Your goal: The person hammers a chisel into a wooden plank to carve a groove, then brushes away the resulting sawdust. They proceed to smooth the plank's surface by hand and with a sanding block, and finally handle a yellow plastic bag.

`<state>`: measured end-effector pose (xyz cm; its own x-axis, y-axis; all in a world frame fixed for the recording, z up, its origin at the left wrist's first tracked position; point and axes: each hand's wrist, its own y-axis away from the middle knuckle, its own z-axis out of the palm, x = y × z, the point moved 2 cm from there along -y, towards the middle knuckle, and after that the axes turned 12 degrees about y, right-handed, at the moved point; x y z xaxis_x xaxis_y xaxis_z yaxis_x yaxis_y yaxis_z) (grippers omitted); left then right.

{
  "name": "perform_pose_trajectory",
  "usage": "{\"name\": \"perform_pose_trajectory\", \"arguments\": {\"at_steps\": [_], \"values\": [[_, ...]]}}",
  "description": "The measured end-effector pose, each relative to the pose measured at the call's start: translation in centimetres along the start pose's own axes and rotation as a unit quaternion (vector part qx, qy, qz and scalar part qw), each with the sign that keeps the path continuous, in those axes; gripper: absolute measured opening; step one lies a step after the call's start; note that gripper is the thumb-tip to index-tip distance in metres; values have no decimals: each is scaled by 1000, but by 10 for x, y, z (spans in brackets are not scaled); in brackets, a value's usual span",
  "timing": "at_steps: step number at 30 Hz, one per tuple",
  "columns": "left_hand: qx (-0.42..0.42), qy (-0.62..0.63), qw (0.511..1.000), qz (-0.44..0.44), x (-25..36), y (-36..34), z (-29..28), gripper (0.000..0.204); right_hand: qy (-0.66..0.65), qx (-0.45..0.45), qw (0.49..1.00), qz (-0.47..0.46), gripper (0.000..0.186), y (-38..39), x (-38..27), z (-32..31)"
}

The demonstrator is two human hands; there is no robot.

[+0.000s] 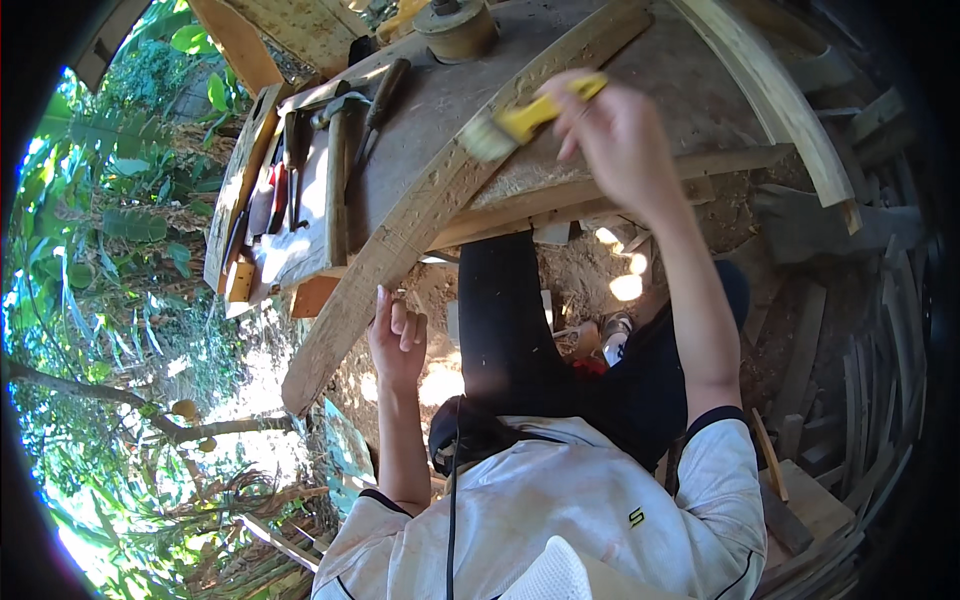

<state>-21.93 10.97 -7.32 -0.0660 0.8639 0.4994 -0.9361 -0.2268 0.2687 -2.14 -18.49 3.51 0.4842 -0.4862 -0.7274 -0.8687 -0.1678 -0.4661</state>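
Note:
A long wooden plank with rows of carved marks lies slantwise across the workbench, its lower left end jutting past the bench edge. My right hand is closed around the yellow handle of a paintbrush. The brush's pale bristles are over the plank's upper half; motion blurs them, and I cannot tell whether they touch the wood. Beside the plank's overhanging part is my left hand, with nothing in it. Its index finger stretches up near the plank's edge, and the other fingers are partly curled.
On the bench's left side are a hammer, a wood-handled tool and several hand tools in a wooden tray. A round wooden block stands at the back. Curved timber rests at the right, with stacked boards beyond. Plants grow at left.

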Motion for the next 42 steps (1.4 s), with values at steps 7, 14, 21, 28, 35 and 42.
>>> {"name": "perform_pose_trajectory", "arguments": {"at_steps": [7, 14, 21, 28, 35, 42], "values": [[-48, 7, 999, -12, 6, 10, -8, 25, 6, 72, 995, -68, 32, 14, -7, -7], [-36, 6, 999, -12, 11, 8, -15, 24, 81, 209, 974, 17, 32, -27, 53, -42], [-38, -45, 998, -13, 30, 13, -25, 24, -94, 82, 992, 31, 33, -23, 37, -28], [-25, -99, 995, 4, 31, 10, -27, 23, 76, 251, 965, 26, 34, -41, 65, -61], [-114, -91, 987, 60, 33, 8, -43, 62, 142, 187, 970, 67, 35, -39, 54, -85], [-143, -133, 975, 103, 31, 7, -42, 75, -6, 50, 999, 14, 35, -20, 30, -70]]}}
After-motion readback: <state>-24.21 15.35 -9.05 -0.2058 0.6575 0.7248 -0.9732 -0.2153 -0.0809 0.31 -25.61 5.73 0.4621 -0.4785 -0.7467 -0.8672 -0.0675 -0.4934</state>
